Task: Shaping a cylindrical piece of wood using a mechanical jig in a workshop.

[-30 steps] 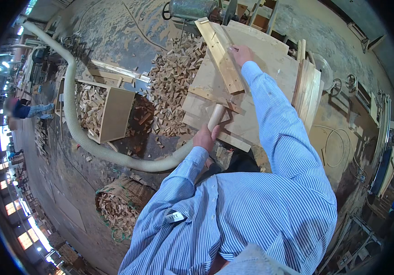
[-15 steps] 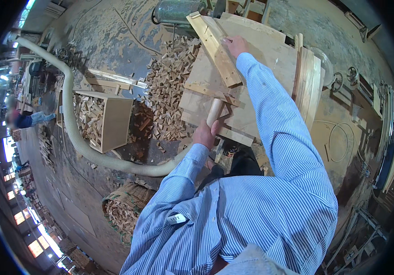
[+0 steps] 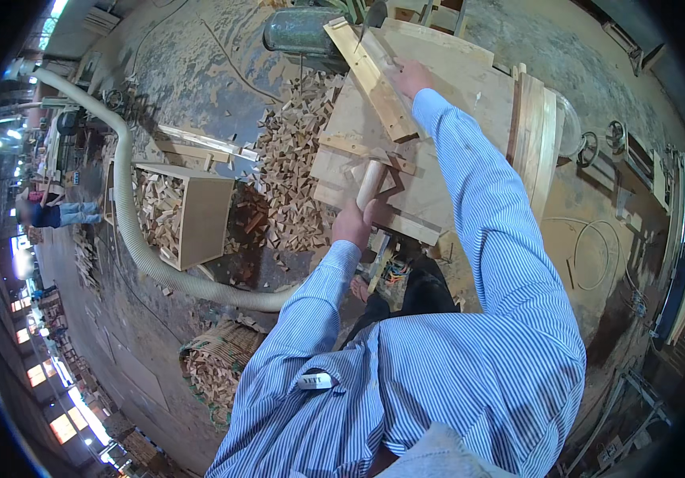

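My left hand [image 3: 352,223] is wrapped round a pale, round wooden handle [image 3: 371,182] at the near left part of a flat wooden tabletop [image 3: 454,103]. Past the handle's far end lies a wooden bar [image 3: 344,144] with holes in it. Farther off, my right hand [image 3: 412,78] has its fingers bent onto a pale wooden board [image 3: 380,57]. This board lies along a yellowish wooden rail [image 3: 368,78], which slants across the tabletop. The fingertips are partly hidden by the hand itself.
Wood offcuts [image 3: 295,167] are heaped left of the tabletop. Nearby stand a wooden box [image 3: 205,219] of offcuts, a ribbed hose [image 3: 175,279] and a wicker basket [image 3: 207,350]. Long strips [image 3: 527,131] lie at the tabletop's right edge. A green machine [image 3: 301,32] stands beyond. A person [image 3: 52,213] is far left.
The view has shifted slightly. My right hand has moved a little farther away along the rail, against the pale board. My left hand keeps its hold on the handle.
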Demonstrator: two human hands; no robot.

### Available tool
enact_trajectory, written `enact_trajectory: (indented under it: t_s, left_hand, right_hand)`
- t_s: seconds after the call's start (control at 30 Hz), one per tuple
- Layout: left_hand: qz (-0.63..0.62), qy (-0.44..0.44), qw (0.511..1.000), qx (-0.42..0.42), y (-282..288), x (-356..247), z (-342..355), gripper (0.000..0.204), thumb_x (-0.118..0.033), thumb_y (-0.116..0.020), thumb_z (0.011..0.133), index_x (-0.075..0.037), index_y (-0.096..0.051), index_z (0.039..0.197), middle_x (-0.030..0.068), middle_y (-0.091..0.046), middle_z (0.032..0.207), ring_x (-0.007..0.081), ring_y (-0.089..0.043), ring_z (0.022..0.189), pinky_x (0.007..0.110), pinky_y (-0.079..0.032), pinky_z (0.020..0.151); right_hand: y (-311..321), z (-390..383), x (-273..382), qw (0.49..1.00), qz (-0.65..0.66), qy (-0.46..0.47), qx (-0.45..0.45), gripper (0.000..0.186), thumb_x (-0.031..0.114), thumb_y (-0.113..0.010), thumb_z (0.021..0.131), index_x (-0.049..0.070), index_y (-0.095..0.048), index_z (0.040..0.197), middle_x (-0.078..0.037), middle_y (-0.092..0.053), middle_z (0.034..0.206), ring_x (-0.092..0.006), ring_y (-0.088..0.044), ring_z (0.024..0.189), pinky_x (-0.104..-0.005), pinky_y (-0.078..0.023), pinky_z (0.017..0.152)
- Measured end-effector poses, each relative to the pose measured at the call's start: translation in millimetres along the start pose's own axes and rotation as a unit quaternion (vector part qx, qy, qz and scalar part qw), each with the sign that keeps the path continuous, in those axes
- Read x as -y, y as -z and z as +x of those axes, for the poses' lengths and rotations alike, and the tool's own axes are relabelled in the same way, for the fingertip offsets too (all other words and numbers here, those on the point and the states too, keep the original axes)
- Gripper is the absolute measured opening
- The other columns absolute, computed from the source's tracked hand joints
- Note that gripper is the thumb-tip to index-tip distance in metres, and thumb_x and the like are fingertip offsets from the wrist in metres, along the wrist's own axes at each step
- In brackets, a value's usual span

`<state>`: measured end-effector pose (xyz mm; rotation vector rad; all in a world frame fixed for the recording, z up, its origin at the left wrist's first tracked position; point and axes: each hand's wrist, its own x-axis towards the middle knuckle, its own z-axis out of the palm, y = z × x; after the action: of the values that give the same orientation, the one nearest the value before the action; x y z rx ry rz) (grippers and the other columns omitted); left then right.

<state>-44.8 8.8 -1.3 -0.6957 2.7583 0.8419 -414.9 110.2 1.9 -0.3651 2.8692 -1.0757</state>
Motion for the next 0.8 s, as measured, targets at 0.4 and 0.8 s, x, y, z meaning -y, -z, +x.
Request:
enact_trajectory:
  t_s: [0.4, 0.8]
  left_hand:
    - [-0.015, -0.001, 1.000, 0.017, 7, 25, -49, 0.059, -0.058, -0.052, 0.102, 0.002, -0.057, 0.106, 0.0323, -0.069, 0.092, 0.0522, -0.066, 0.089, 0.059, -0.051, 0.077]
    - [-0.025, 0.010, 0.999, 0.029, 12, 52, -86, 0.056, -0.054, -0.056, 0.101, 0.002, -0.056, 0.104, 0.0305, -0.069, 0.087, 0.0505, -0.067, 0.084, 0.058, -0.052, 0.073]
  right_hand:
    - [14, -83, -7, 0.998, -0.070, -0.001, 0.004, 0.034, 0.037, -0.065, 0.094, 0.009, -0.077, 0.109, -0.022, -0.073, 0.110, -0.0387, -0.068, 0.105, -0.0479, -0.053, 0.094]
    - [-35, -73, 18, 0.999, -0.019, 0.007, 0.031, 0.032, 0.042, -0.065, 0.095, 0.018, -0.079, 0.112, -0.016, -0.075, 0.104, -0.0371, -0.071, 0.096, -0.0469, -0.054, 0.089]
